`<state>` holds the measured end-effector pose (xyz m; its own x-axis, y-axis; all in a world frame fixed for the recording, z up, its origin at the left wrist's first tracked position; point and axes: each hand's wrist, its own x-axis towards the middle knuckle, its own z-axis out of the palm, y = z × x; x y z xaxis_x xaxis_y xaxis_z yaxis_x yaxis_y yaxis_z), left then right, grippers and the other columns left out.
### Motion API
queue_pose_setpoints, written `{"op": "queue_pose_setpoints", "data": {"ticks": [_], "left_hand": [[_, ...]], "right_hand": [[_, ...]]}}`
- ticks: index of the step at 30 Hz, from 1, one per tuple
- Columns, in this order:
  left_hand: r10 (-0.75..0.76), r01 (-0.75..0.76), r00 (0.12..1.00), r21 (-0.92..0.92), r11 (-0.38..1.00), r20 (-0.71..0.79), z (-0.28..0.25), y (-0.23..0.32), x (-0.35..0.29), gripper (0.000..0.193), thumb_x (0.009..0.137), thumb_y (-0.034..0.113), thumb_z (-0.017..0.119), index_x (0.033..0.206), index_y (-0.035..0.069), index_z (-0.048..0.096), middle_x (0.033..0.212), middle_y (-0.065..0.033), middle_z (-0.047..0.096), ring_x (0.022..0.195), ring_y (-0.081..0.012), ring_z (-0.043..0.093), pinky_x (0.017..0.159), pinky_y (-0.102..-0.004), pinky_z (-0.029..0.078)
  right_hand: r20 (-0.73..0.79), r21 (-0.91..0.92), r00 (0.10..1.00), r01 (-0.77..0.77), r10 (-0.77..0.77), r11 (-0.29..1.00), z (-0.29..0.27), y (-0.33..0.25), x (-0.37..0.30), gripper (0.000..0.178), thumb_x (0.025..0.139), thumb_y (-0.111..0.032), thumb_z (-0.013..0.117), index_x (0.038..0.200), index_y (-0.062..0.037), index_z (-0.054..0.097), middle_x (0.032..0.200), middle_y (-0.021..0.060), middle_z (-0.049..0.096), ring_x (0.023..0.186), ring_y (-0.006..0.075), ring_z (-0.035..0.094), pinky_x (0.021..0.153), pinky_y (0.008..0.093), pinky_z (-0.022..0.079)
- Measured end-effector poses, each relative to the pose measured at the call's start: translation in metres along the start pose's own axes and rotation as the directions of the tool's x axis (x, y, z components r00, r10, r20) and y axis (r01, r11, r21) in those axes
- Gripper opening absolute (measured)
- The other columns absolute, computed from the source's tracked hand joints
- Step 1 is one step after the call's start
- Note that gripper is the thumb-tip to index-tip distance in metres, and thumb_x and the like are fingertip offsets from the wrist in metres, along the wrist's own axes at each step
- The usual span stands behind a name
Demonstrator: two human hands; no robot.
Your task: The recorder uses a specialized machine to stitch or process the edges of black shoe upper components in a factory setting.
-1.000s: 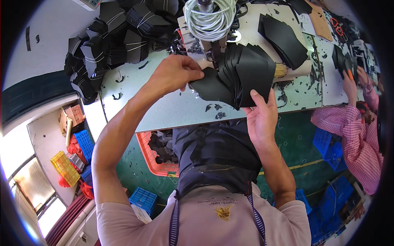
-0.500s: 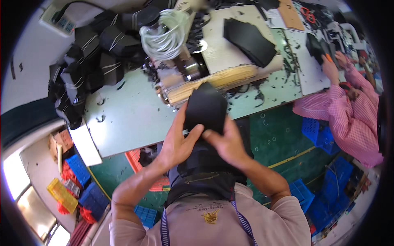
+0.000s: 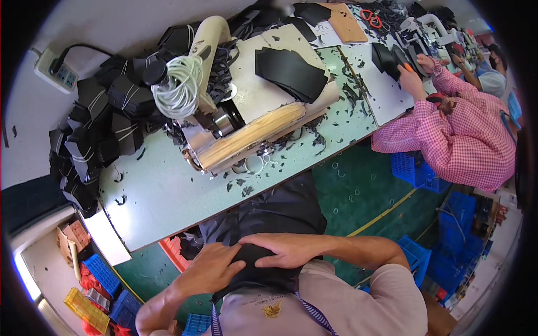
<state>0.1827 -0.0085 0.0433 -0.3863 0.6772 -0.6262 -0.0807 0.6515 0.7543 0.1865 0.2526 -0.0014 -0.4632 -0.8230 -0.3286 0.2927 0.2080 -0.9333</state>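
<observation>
Both my hands press a stack of black cut pieces [image 3: 259,274] against my stomach, below the table's front edge. My left hand [image 3: 212,267] grips the stack's left side with curled fingers. My right hand [image 3: 280,251] lies flat across its top. Dark fabric [image 3: 280,210] hangs over my lap just beyond the stack. On the pale green table [image 3: 162,196] stands a cutting machine [image 3: 246,131] with a cream body and a long wooden-coloured roller, a coil of white cable [image 3: 180,87] on top.
Bundles of black pieces [image 3: 98,120] pile at the table's left. A stack of black sheets [image 3: 291,70] lies on the machine. A co-worker in a pink checked shirt [image 3: 454,140] works at the right. Blue crates [image 3: 412,255], a red crate [image 3: 176,252] sit on the floor.
The black stack came down from table height to my stomach, and both hands followed it. My view swung, with the table now farther up in the picture.
</observation>
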Motion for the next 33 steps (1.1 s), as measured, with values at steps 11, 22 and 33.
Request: {"op": "queue_pose_setpoints", "data": {"ticks": [11, 22, 33], "left_hand": [[-0.021, -0.071, 0.931, -0.235, 0.969, -0.365, -0.156, -0.010, 0.076, 0.037, 0.088, 0.018, 0.071, 0.121, 0.002, 0.066, 0.108, -0.0072, 0.068, 0.094, -0.0136, 0.061, 0.085, -0.0300, 0.049], [-0.223, 0.231, 0.886, -0.031, 0.973, -0.407, -0.205, -0.004, 0.105, 0.032, 0.084, 0.031, 0.074, 0.096, 0.001, 0.077, 0.083, -0.0079, 0.072, 0.076, -0.0159, 0.064, 0.074, -0.0306, 0.049], [-0.271, 0.228, 0.871, -0.151, 0.962, -0.410, -0.192, -0.014, 0.097, 0.029, 0.080, 0.028, 0.077, 0.099, 0.005, 0.078, 0.089, -0.0099, 0.074, 0.081, -0.0187, 0.068, 0.078, -0.0301, 0.051]], "right_hand": [[-0.366, 0.058, 0.923, -0.110, 0.123, 0.992, -0.122, -0.046, 0.087, 0.022, 0.098, -0.019, 0.063, 0.110, -0.0018, 0.058, 0.090, 0.0051, 0.063, 0.080, 0.0141, 0.064, 0.067, 0.0293, 0.054], [-0.360, -0.861, 0.855, -0.150, -0.374, 0.486, -0.183, -0.074, 0.074, 0.036, 0.086, -0.012, 0.069, 0.120, -0.0015, 0.060, 0.115, 0.0162, 0.064, 0.110, 0.0344, 0.057, 0.095, 0.0422, 0.047], [-0.420, -0.762, 0.900, -0.283, -0.112, 0.582, -0.190, -0.084, 0.079, 0.022, 0.080, -0.006, 0.072, 0.102, -0.0033, 0.068, 0.102, 0.0118, 0.063, 0.109, 0.0319, 0.056, 0.093, 0.0408, 0.047]]}}
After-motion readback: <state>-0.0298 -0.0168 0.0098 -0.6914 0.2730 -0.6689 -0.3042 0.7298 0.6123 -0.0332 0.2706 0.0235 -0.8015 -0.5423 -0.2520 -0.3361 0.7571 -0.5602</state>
